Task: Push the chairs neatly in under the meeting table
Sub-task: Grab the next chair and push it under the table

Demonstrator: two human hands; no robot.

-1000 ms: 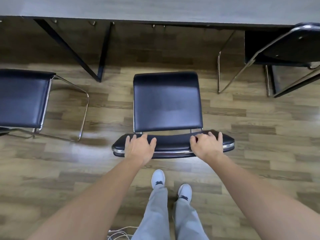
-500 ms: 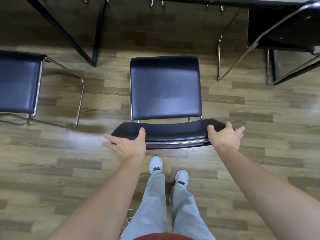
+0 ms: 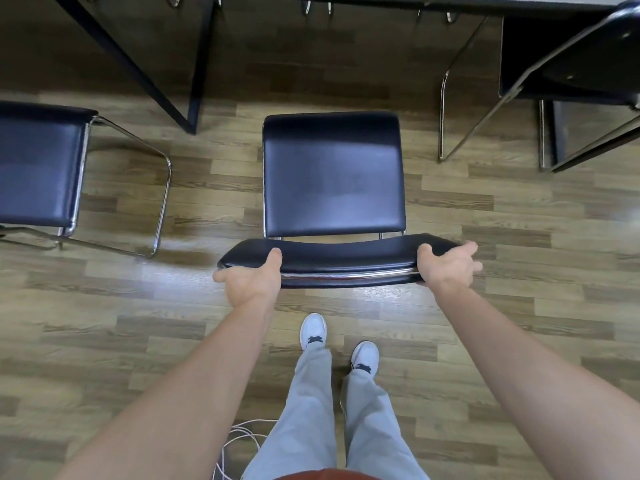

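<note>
Wood-plank flooring (image 3: 502, 306) lies underfoot. Both ends of the middle chair's backrest (image 3: 329, 263) are gripped, thumbs on top, by the left hand (image 3: 251, 282) and right hand (image 3: 448, 266). Its seat (image 3: 332, 174) stands just short of the desk (image 3: 519, 1). 2 more chairs flank it, left (image 3: 38, 168) and right (image 3: 588, 60).

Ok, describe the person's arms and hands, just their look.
Both forearms are bare, with no sleeves in view. The left hand and right hand wear no gloves, rings or watch that I can see. Nothing is marked on them.
</note>
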